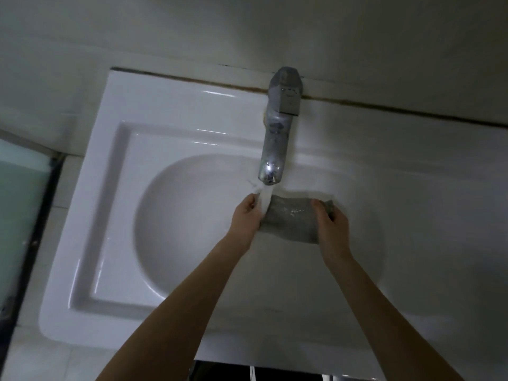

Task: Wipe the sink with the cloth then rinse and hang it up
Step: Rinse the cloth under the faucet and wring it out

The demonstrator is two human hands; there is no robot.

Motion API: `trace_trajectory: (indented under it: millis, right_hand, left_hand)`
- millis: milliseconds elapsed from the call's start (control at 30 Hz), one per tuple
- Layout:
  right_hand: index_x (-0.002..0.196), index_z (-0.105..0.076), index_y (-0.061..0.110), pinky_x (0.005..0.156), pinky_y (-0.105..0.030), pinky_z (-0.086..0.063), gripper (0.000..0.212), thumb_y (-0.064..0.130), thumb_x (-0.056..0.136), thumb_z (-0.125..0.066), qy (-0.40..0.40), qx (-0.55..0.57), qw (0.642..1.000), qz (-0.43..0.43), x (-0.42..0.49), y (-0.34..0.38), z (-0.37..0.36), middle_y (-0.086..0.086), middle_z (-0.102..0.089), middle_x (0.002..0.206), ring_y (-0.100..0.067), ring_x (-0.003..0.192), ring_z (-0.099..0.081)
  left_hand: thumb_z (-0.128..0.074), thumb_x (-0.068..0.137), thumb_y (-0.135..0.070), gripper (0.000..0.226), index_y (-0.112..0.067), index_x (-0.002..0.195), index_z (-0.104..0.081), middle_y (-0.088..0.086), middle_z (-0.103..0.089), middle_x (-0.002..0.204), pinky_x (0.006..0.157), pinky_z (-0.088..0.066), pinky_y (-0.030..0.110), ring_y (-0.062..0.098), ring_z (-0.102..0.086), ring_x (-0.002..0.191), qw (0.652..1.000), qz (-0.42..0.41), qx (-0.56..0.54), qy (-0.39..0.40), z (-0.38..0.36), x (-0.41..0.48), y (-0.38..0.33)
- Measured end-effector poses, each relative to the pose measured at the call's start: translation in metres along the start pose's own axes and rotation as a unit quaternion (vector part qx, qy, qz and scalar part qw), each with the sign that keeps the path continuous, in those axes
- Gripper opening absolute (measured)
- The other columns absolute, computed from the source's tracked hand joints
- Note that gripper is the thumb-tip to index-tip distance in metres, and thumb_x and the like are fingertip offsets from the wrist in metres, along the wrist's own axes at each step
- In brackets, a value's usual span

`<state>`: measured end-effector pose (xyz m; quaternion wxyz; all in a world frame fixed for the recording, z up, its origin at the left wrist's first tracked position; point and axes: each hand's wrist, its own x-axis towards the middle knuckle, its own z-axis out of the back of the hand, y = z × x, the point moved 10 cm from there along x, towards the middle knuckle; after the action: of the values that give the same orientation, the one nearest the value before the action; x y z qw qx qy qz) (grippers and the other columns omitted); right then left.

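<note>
A grey cloth (292, 221) is stretched over the round bowl of the white sink (115, 204). My left hand (246, 218) grips its left end and my right hand (331, 225) grips its right end. A chrome faucet (275, 138) reaches out from the back rim. Water (266, 198) runs from its spout onto the left part of the cloth, just beside my left hand's fingers.
A pale wall (247, 31) rises directly behind the sink, with a dark grimy seam (384, 107) along the join. On the left stands a frosted glass panel (19, 204) in a dark frame, with tiled floor (41, 361) between it and the sink.
</note>
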<state>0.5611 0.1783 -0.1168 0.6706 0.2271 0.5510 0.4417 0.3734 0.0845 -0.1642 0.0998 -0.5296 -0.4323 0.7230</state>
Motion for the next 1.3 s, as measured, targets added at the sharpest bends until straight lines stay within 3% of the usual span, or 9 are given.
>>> trace_trajectory:
  millis: [300, 433, 567, 733, 833, 1000, 1067, 1133, 1300]
  right_hand:
    - [0.064, -0.054, 0.012, 0.057, -0.027, -0.041, 0.028, 0.029, 0.086, -0.057, 0.064, 0.025, 0.997, -0.042, -0.017, -0.012, -0.089, -0.005, -0.054, 0.060, -0.011, 0.054, -0.048]
    - [0.077, -0.065, 0.013, 0.053, -0.016, -0.047, 0.020, 0.024, 0.092, -0.059, 0.102, 0.059, 0.989, -0.088, -0.025, -0.011, -0.129, -0.001, -0.066, 0.072, -0.010, 0.065, -0.060]
    - [0.081, -0.064, 0.021, 0.056, -0.019, -0.053, 0.014, 0.027, 0.093, -0.060, 0.164, 0.085, 0.980, -0.079, -0.036, 0.002, -0.128, 0.008, -0.067, 0.076, -0.005, 0.065, -0.066]
    - [0.084, -0.064, 0.017, 0.070, -0.030, -0.054, 0.031, 0.048, 0.083, -0.062, 0.128, -0.102, 0.983, 0.079, -0.060, 0.008, -0.121, 0.001, -0.068, 0.080, -0.010, 0.075, -0.066]
    - [0.072, -0.059, 0.020, 0.060, -0.013, -0.045, 0.025, 0.041, 0.086, -0.065, 0.044, -0.173, 0.979, 0.099, -0.025, 0.013, -0.105, 0.008, -0.062, 0.067, -0.002, 0.064, -0.059]
    - [0.058, -0.047, 0.012, 0.061, -0.029, -0.031, 0.037, 0.030, 0.091, -0.044, -0.014, -0.179, 0.984, 0.020, -0.004, 0.018, -0.089, -0.001, -0.050, 0.060, -0.026, 0.065, -0.048]
    - [0.054, -0.043, 0.017, 0.055, -0.029, -0.032, 0.035, 0.033, 0.085, -0.046, -0.003, -0.167, 0.985, 0.051, -0.032, 0.020, -0.090, 0.005, -0.045, 0.053, -0.019, 0.056, -0.046]
    - [0.059, -0.049, 0.018, 0.051, -0.020, -0.034, 0.031, 0.031, 0.086, -0.055, 0.036, -0.169, 0.980, 0.099, -0.061, 0.025, -0.100, 0.007, -0.047, 0.053, -0.006, 0.051, -0.045]
    - [0.077, -0.065, 0.007, 0.065, -0.027, -0.038, 0.028, 0.032, 0.087, -0.059, 0.005, -0.263, 0.962, 0.072, -0.020, 0.026, -0.111, -0.003, -0.060, 0.072, -0.023, 0.070, -0.056]
  left_hand:
    - [-0.061, 0.093, -0.038, 0.049, 0.011, 0.098, -0.055, 0.014, -0.057, 0.084, 0.069, -0.046, 0.032, 0.019, -0.054, 0.076, 0.996, -0.044, -0.018, -0.076, 0.093, -0.010, -0.007]
    - [-0.064, 0.085, -0.038, 0.042, 0.003, 0.090, -0.057, 0.012, -0.055, 0.083, 0.071, -0.043, 0.037, 0.021, -0.053, 0.079, 0.992, -0.032, -0.053, -0.109, 0.134, -0.009, -0.006]
    - [-0.054, 0.096, -0.027, 0.021, -0.013, 0.084, -0.064, 0.007, -0.066, 0.082, 0.068, -0.050, 0.031, 0.024, -0.062, 0.075, 0.987, 0.057, -0.122, -0.093, 0.109, 0.001, 0.002]
    - [-0.061, 0.086, -0.053, 0.062, -0.001, 0.120, -0.066, 0.021, -0.069, 0.110, 0.092, -0.054, 0.041, 0.034, -0.067, 0.097, 0.959, 0.140, -0.246, -0.005, 0.015, 0.007, 0.016]
    - [-0.064, 0.080, -0.047, 0.043, -0.009, 0.097, -0.069, 0.013, -0.071, 0.091, 0.080, -0.057, 0.038, 0.030, -0.070, 0.085, 0.943, 0.145, -0.296, -0.048, 0.000, -0.002, 0.020]
    - [-0.049, 0.097, -0.040, 0.035, -0.011, 0.079, -0.060, 0.008, -0.062, 0.075, 0.056, -0.052, 0.029, 0.024, -0.061, 0.069, 0.940, 0.201, -0.271, -0.055, -0.003, -0.020, 0.026]
    - [-0.047, 0.097, -0.038, 0.036, -0.008, 0.087, -0.063, 0.013, -0.067, 0.086, 0.067, -0.053, 0.030, 0.029, -0.064, 0.079, 0.946, 0.175, -0.265, -0.063, 0.012, -0.008, 0.023]
    - [-0.045, 0.098, -0.033, 0.035, -0.004, 0.091, -0.062, 0.016, -0.070, 0.089, 0.077, -0.054, 0.031, 0.028, -0.067, 0.079, 0.939, 0.175, -0.294, -0.048, 0.014, -0.003, 0.024]
    - [-0.039, 0.101, -0.023, 0.034, -0.011, 0.078, -0.061, 0.005, -0.063, 0.063, 0.049, -0.051, 0.019, 0.016, -0.061, 0.055, 0.919, 0.229, -0.320, -0.029, -0.013, -0.020, 0.031]
